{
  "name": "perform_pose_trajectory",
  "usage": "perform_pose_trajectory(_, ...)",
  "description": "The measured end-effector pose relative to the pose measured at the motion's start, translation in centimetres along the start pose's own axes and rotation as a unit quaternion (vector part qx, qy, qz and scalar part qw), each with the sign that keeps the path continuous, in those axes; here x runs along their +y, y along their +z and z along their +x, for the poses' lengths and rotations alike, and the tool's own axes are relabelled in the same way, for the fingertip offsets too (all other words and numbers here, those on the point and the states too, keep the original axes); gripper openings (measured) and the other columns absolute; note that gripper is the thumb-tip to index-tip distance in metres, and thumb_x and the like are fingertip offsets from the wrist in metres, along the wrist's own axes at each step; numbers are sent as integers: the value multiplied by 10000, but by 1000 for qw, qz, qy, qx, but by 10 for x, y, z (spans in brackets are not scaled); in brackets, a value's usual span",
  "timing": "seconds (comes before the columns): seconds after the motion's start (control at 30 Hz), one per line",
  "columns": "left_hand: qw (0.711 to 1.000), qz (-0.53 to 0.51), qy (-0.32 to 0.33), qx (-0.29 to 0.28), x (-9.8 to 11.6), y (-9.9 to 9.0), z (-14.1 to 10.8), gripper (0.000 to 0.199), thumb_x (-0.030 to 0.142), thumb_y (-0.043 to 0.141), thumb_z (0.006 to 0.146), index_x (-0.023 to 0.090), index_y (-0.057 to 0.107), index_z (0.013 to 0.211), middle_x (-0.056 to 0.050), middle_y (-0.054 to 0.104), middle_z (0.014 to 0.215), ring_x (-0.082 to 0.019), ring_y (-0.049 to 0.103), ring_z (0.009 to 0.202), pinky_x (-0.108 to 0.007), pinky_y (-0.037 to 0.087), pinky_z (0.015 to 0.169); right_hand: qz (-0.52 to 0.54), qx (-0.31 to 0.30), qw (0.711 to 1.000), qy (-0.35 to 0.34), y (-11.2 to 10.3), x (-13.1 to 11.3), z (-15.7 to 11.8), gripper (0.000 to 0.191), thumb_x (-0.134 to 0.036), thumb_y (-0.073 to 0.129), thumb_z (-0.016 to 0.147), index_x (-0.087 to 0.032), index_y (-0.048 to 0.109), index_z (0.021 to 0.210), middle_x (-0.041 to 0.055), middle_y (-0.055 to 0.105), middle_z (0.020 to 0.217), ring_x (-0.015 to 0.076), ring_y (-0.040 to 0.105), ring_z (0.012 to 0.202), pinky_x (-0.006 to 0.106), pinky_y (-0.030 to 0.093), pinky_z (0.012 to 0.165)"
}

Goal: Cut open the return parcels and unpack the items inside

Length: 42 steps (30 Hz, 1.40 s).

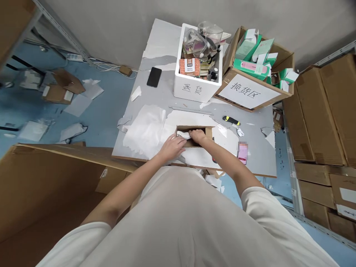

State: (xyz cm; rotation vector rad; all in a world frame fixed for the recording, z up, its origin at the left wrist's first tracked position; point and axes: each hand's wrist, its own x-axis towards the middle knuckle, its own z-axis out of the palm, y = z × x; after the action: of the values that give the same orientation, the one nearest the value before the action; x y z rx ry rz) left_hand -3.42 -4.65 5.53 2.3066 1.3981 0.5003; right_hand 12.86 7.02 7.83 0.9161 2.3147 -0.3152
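Observation:
A small open cardboard box (209, 132) lies at the table's near edge. My left hand (172, 147) grips its left end, fingers over the near wall. Inside the box, toward the left, is a crumpled white wrapping (183, 134). My right hand (197, 136) reaches into the opening with curled fingers beside the white wrapping. Its fingertips are partly hidden, so what they hold cannot be made out.
Behind stand a white foam box (197, 92) of goggles and packets and a carton (228, 83) of green boxes. A black phone (154, 77), a yellow-black cutter (231, 120) and a pink-screened phone (242, 154) lie on the table (167, 98). A large open carton (55, 178) adjoins it at left.

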Motion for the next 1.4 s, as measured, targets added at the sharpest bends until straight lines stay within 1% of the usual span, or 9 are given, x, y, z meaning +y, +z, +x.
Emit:
perform_pose_trajectory(0.27, 998, 31, -56, 24, -14, 13, 3, 311, 307, 448, 938, 208, 712, 807, -83, 698, 745, -221, 621, 810, -485, 360, 1047, 134, 200, 967, 84, -5, 34, -49, 536, -85, 433, 820, -171, 484, 1347, 142, 635, 1275, 291, 633, 1097, 390, 488, 889)
perform_pose_trajectory(0.6, 973, -178, -111, 102, 33, -34, 13, 542, 606, 517, 803, 188, 666, 1113, -148, 670, 1170, -357, 546, 1196, -622, 138, 1146, 319, 605, 725, -76, -2, 31, -116, 327, -340, 428, 953, -254, 619, 1205, 78, 616, 1321, 236, 517, 1307, 507, 377, 1129)
perform_pose_trajectory(0.7, 891, -440, -91, 68, 65, -64, 22, 787, 785, 313, 810, 149, 652, 1126, -165, 683, 1094, -342, 585, 1146, -517, 409, 1015, 282, 583, 756, -99, 5, 28, -114, 258, -388, 455, 952, -317, 678, 1058, 52, 660, 1247, 251, 523, 1301, 597, 293, 1156)
perform_pose_trajectory(0.8, 807, -581, -102, 0, 87, -86, 35, 742, 764, 519, 747, 140, 625, 1134, -137, 698, 962, -300, 655, 978, -414, 514, 835, 239, 502, 823, -116, 15, 30, -109, 211, -353, 523, 927, -329, 687, 1057, 59, 653, 1253, 256, 508, 1315, 599, 281, 1156)
perform_pose_trajectory(0.9, 814, -561, -147, 18, 96, -94, 43, 542, 540, 728, 707, 166, 618, 1085, -73, 694, 914, -222, 660, 844, -337, 518, 758, 240, 499, 828, -87, 18, 36, -110, 354, -325, 466, 948, -271, 578, 1279, 116, 477, 1457, 258, 336, 1433, 572, 302, 1147)
perform_pose_trajectory(1.03, 892, -420, -166, 40, 98, -89, 40, 328, 463, 716, 716, 174, 634, 847, -10, 636, 745, -154, 586, 676, -262, 458, 607, 369, 534, 760, -26, -6, 43, -123, 631, -420, 433, 947, -205, 247, 1510, 174, 259, 1574, 257, 322, 1440, 474, 442, 1056)
perform_pose_trajectory(1.17, 956, -249, -143, 62, 103, -76, 31, 394, 459, 731, 675, 204, 450, 567, 62, 362, 504, -91, 369, 496, -241, 292, 486, 531, 504, 681, 9, -47, 48, -132, 502, -538, 602, 828, -185, 618, 1184, 113, 679, 1155, 242, 650, 1069, 375, 547, 873)
perform_pose_trajectory(1.27, 958, -187, -170, 133, 102, -67, 27, 488, 497, 799, 559, 223, 397, 589, 79, 331, 506, -89, 321, 496, -245, 276, 487, 653, 487, 578, 43, -63, 52, -132, 392, -564, 635, 787, -175, 666, 823, 24, 691, 746, 183, 669, 728, 310, 558, 667)
perform_pose_trajectory(1.4, 940, -191, -229, 163, 94, -63, 24, 615, 535, 854, 392, 234, 380, 641, 88, 401, 552, -91, 341, 519, -240, 303, 484, 752, 432, 496, 40, -65, 54, -127, 424, -569, 733, 679, -174, 634, 797, -4, 652, 655, 150, 622, 590, 244, 498, 484)
